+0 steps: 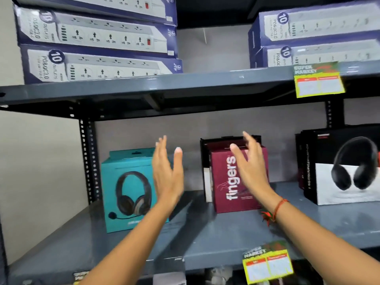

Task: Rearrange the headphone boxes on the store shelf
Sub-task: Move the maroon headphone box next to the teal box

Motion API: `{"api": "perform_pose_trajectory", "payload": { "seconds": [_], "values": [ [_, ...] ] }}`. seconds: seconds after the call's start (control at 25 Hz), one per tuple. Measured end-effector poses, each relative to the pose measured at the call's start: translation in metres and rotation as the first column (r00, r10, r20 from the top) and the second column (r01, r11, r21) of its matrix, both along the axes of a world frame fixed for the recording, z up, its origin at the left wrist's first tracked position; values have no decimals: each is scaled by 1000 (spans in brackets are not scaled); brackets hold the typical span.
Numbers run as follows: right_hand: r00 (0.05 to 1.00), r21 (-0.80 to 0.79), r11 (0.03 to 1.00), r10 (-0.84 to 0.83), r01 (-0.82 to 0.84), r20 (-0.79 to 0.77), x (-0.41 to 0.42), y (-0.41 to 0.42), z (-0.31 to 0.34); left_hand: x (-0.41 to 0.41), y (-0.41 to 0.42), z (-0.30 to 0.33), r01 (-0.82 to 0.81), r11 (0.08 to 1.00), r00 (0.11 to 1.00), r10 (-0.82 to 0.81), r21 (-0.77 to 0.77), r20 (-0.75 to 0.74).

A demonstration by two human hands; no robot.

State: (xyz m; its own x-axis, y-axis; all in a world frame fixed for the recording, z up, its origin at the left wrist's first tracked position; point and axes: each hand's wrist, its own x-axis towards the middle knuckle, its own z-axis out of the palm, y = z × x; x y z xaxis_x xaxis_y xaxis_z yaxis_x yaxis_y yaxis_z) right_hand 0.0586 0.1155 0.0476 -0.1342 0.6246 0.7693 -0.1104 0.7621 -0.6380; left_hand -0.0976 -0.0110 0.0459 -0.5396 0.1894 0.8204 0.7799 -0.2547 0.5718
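On the grey middle shelf (205,239) stand three headphone boxes. A teal box (125,188) with a headset picture is at the left. A maroon "fingers" box (228,182) stands in the middle, with a black box (205,153) behind it. A black-and-white box (341,167) stands at the right. My left hand (167,171) is open, fingers up, in front of the teal box's right edge. My right hand (249,163) is open in front of the maroon box. Neither hand holds anything.
Stacked blue-and-white power-strip boxes (96,36) fill the upper shelf at left, with more power-strip boxes (316,38) at right. Yellow price tags (318,81) hang from the upper shelf edge, and another tag (267,264) from the middle shelf's front edge. A perforated upright post (88,161) stands left of the teal box.
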Motion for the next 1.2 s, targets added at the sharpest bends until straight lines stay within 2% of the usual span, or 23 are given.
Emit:
{"api": "perform_pose_trajectory", "payload": {
  "seconds": [0.12, 0.24, 0.32, 0.4, 0.48, 0.6, 0.76, 1.0, 1.2],
  "values": [
    [992, -81, 989, -126, 125, -17, 40, 43, -11, 30, 43, -10, 185, 952, 975, -147, -242, 169],
    [992, -282, 955, -66, 94, 108, 61, 85, -28, 48, 73, -30, 350, 873, 883, -185, -339, 432],
    [976, -400, 916, 74, 14, 203, 64, 104, -41, 49, 84, -42, 446, 844, 779, -202, -297, 594],
    [943, -481, 870, 243, -108, 228, 64, 116, -55, 50, 93, -52, 524, 832, 660, -262, -182, 704],
    [888, -524, 820, 398, -231, 232, 65, 123, -63, 54, 100, -56, 532, 836, 639, -295, -131, 711],
    [842, -499, 809, 478, -310, 251, 70, 123, -62, 62, 99, -54, 473, 872, 667, -261, -126, 698],
    [884, -436, 868, 380, -239, 271, 90, 124, -40, 78, 82, -33, 222, 939, 775, -8, -261, 631],
    [899, -340, 921, 302, -190, 318, 104, 102, -14, 93, 57, -18, 17, 931, 817, 197, -364, 542],
    [834, -313, 884, 444, -348, 327, 75, 56, -18, 82, 7, -30, -276, 895, 829, 407, -351, 384]
  ]
}}
